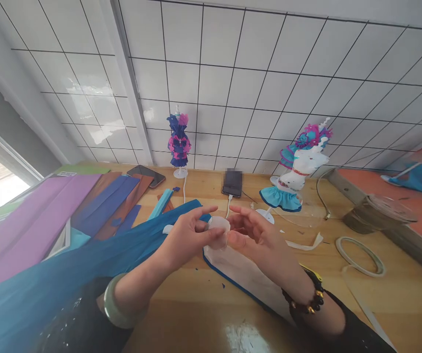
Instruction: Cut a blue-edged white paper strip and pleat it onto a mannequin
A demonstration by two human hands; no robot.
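My left hand [189, 235] and my right hand [251, 233] meet above the wooden table [398, 289]. Together they pinch a small white roll of tape [219, 226] between thumbs and fingers. Below them lies a white paper piece with a blue edge [244, 279]. A long sheet of blue crepe paper [86, 264] runs from under my left wrist toward the lower left. My left wrist wears a pale green bangle, my right a dark bead bracelet.
Purple, blue and brown paper sheets [49, 206] lie at left. Two mini mannequins in paper dresses [179, 142] [299, 171] stand by the tiled wall. Two phones [232, 182] [146, 175], a tape ring [360, 255], a larger tape roll [373, 213] and an orange tray [409, 196] are at right.
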